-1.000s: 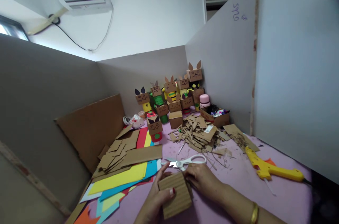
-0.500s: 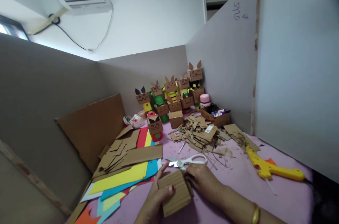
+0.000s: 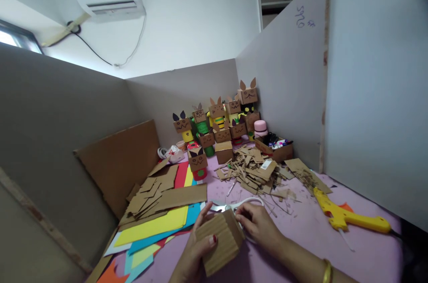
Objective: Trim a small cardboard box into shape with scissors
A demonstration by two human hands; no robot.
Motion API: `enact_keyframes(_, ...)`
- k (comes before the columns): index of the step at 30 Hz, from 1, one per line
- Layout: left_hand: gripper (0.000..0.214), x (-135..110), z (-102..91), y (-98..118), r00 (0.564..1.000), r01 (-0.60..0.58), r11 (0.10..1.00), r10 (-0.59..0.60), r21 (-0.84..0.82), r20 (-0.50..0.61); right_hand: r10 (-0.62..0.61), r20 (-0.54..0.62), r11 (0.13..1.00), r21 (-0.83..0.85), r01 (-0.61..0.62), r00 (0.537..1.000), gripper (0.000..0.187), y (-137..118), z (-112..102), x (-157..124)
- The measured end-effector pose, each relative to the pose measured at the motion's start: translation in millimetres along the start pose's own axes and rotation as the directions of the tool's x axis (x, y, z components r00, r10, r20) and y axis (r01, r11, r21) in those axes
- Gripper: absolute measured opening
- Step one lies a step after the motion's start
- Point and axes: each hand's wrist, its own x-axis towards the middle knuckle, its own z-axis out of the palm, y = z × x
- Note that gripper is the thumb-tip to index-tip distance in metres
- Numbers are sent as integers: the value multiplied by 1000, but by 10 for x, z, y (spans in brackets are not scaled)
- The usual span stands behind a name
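A corrugated cardboard box (image 3: 219,243) sits low in the middle of the view, just above the purple table top (image 3: 301,238). My left hand (image 3: 194,254) wraps round its left side, thumb on the top face. My right hand (image 3: 259,226) grips the box's right edge with curled fingers. White-handled scissors (image 3: 239,205) lie on the table right behind both hands.
A yellow glue gun (image 3: 347,217) lies at the right. Cardboard scraps (image 3: 254,169) pile up in the middle. Coloured paper sheets (image 3: 157,227) and cardboard pieces lie at the left. Several cardboard box figures (image 3: 217,120) stand at the back, between grey partition walls.
The box has tipped up slightly between my hands, and my right hand has slid onto its right edge. The view has shifted a little.
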Motion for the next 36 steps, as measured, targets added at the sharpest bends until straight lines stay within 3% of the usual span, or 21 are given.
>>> enact_keyframes(7, 82, -32, -16, 30, 997, 14, 998, -19, -63, -73, 103, 4, 972, 211, -101, 995, 22, -10, 25, -4)
enact_keyframes(14, 77, -28, -25, 68, 986, -60, 997, 65, 39, -152, 161, 12, 958, 237, -159, 987, 34, 1, -9, 9)
enact_keyframes(17, 77, -22, -50, 60, 991, -56, 997, 62, 54, -120, 157, 94, 947, 268, -176, 983, 30, 35, 41, 1)
enact_keyframes(22, 82, -30, -40, 27, 996, -47, 999, 48, 19, -74, 158, 214, 930, 295, -218, 964, 40, 40, 78, -9)
enact_keyframes(30, 75, -1, -31, 8, 998, -59, 995, 61, 74, -13, 125, 212, 943, 277, -182, 969, 35, -6, 8, -20)
enact_keyframes(36, 86, -48, -34, 69, 999, -7, 999, 4, -52, -39, 195, 302, 854, 417, -313, 933, 47, 35, 94, 0)
